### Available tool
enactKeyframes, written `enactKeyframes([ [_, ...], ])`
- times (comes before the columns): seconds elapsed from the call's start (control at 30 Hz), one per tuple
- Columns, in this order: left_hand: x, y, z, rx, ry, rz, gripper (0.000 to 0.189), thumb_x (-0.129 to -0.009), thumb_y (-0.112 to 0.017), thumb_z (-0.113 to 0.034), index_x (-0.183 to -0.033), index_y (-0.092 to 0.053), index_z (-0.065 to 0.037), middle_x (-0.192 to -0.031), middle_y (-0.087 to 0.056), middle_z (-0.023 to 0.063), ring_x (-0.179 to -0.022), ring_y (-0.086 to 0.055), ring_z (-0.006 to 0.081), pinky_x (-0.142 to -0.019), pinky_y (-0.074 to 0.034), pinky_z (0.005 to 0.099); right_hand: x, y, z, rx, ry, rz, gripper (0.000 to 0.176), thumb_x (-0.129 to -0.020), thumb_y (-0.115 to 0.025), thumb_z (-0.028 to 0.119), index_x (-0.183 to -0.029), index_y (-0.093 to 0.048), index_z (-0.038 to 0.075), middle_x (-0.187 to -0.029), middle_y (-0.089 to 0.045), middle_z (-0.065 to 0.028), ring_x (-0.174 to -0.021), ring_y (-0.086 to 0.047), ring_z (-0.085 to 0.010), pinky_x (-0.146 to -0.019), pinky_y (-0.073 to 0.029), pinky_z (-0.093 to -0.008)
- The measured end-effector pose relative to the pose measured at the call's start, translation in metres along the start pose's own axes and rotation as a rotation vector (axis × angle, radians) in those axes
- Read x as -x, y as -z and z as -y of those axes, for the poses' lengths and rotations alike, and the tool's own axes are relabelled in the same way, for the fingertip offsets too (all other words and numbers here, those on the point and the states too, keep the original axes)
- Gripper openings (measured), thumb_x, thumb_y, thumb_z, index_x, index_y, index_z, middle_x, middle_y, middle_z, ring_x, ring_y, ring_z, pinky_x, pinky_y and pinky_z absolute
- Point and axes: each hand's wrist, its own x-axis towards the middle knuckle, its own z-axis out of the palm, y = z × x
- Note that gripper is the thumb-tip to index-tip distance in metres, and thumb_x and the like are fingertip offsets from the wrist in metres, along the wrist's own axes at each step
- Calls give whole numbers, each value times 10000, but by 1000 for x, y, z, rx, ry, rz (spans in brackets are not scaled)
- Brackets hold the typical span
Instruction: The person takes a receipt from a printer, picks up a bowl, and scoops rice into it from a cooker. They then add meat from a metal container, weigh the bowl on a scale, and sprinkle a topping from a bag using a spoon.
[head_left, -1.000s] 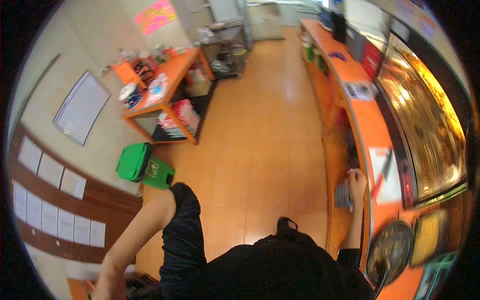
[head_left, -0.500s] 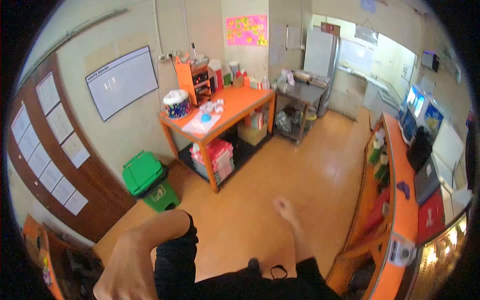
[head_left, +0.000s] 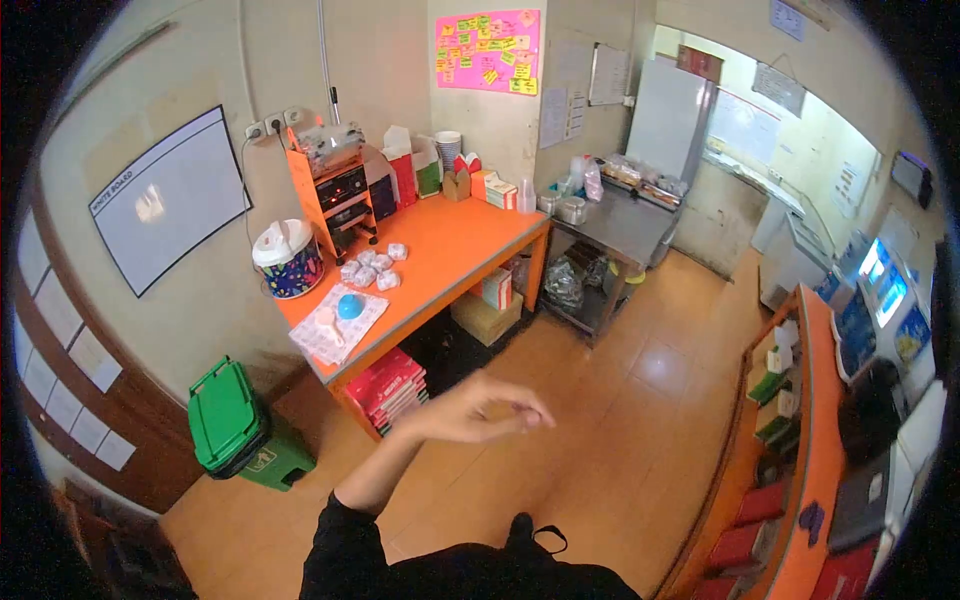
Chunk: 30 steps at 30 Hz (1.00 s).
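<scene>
My left hand [head_left: 483,410] is in front of me at mid-frame, over the floor beyond the near side of the orange table [head_left: 440,230]. Its fingers are loosely bent, a gap shows by the thumb, and nothing is in it. My right hand is out of sight. On the table's near end, a printed paper sheet [head_left: 365,328] carries a small blue bowl [head_left: 350,306] and a pale pink scoop-like utensil [head_left: 328,324]. Several paper-wrapped balls [head_left: 388,280] lie beside it. A flower-patterned pot with a white lid [head_left: 288,260], like a rice cooker, stands behind them.
A green bin [head_left: 228,420] stands left of the table. Red-and-white flat boxes [head_left: 385,388] are stacked beneath it. Beyond is a metal table [head_left: 630,225] with containers. An orange counter [head_left: 815,400] with shelves runs along the right.
The view has come closer to the orange table and turned. My left hand has swung from the lower left to mid-frame. My right hand has dropped out of view.
</scene>
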Motion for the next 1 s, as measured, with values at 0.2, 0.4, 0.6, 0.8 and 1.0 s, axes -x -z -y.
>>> enactKeyframes([
  [0.2, -75, 51, 151, -166, 47, 224, 259, -902, -560, -110, -1133, -557, 8, -938, -593, 145, -858, -589, 258, -766, -470, 362, -171, 70, 261, 79, 273, -79, 460, -893, -495, 364, -1173, -560, 6, -1225, -563, -106, -1107, -525, -238, -893, -467, -389],
  [0.4, -107, 151, 270, -253, 208, 127, 257, -909, -543, -170, -1110, -558, -10, -900, -582, 143, -863, -589, 277, -756, -472, 369, -226, 90, 716, -166, 954, -103, 255, -883, -562, 214, -925, -595, -36, -875, -615, -117, -783, -589, -217, -795, -486, -337],
  [0.6, -170, 268, 377, -86, 344, 129, 294, -930, -527, -199, -1162, -547, -18, -1008, -603, 152, -941, -600, 283, -834, -479, 380, -109, 96, 1024, -60, 1607, -148, 154, -793, -651, 126, -896, -593, 26, -882, -622, -122, -868, -600, -265, -783, -474, -356],
  [0.8, -247, 349, 505, -75, 420, 50, 317, -942, -509, -240, -1181, -535, -33, -1032, -568, 145, -939, -566, 275, -825, -462, 387, -93, 98, 1307, 73, 1907, -419, 261, -766, -638, 118, -999, -571, 22, -984, -600, -168, -960, -556, -356, -825, -440, -449],
  [1.0, -306, 442, 560, -176, 491, -232, 303, -918, -529, -180, -1184, -536, -34, -1037, -562, 150, -981, -564, 274, -863, -459, 366, -87, 68, 1582, 91, 2150, -573, 384, -730, -662, 111, -1097, -575, 37, -1141, -553, -160, -1111, -501, -347, -947, -403, -450],
])
